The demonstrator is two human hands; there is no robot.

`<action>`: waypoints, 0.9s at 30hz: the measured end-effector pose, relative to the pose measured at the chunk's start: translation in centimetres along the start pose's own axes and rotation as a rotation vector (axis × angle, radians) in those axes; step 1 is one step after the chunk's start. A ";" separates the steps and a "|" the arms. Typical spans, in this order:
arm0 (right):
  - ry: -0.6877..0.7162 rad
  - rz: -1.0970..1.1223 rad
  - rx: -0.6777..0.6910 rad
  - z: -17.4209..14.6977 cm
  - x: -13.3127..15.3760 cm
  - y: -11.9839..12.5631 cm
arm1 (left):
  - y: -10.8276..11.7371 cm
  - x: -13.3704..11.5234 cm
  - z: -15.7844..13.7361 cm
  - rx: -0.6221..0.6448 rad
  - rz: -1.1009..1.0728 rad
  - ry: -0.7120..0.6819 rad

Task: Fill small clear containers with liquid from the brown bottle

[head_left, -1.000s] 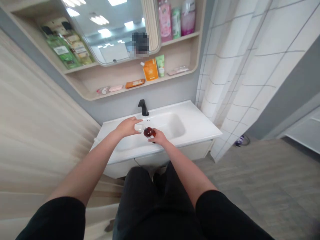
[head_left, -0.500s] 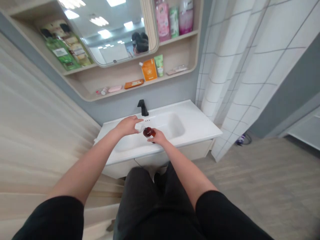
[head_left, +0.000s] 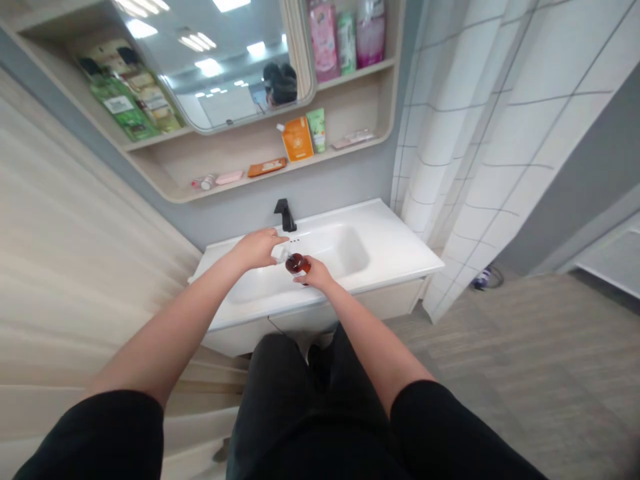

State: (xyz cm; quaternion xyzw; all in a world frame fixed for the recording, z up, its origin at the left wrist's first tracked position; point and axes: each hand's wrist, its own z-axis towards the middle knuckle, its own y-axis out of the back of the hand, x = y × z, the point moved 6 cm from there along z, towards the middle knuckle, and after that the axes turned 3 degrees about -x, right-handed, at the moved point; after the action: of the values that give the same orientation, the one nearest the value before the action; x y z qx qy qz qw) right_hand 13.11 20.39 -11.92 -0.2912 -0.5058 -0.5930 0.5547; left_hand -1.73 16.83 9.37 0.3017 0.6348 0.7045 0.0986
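Left hand [head_left: 257,248]: nudged a hair to the right compared with a second ago, and the small whitish, boxy piece [head_left: 279,253] in it now looks less see-through. Too small to tell if it's a cap or a cup.
Left grip: you've got that piece pinched, thumb on the near side, index finger stretched past it.
Right hand [head_left: 317,273]: pretty much where it was, wrapped round the glossy reddish-brown, see-through bottle [head_left: 298,263].
Brown bottle: held up over the white basin with rounded corners [head_left: 351,248], right beside the whitish piece. Can't tell if they touch.
Feel: stiff walls, I'd guess, a bit of weight if there's liquid inside, slick when wet. Glass or plastic isn't clear, so treat it as breakable.
Best hold: round the body, like your right hand has it. Whitish piece is probably light, so its sides will do.
Arms: both reach forward and down, meeting in front of the angular black faucet [head_left: 285,216], left palm mostly down.
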 end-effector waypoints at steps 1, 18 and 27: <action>0.004 0.000 -0.001 0.0 0.0 0.0 | 0.2 -0.2 0.0 0.005 0.008 -0.002; 0.030 0.008 -0.009 0.0 0.4 0.2 | 1.7 -2.0 0.6 0.034 0.103 -0.057; 0.020 0.012 -0.007 -0.1 0.5 0.3 | 1.9 -2.4 0.8 0.031 0.106 -0.077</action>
State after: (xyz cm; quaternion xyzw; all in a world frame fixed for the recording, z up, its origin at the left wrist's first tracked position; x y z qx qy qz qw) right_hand 13.27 20.19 -11.45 -0.2903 -0.4962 -0.5943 0.5624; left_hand 1.07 15.96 10.46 0.3632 0.6245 0.6867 0.0810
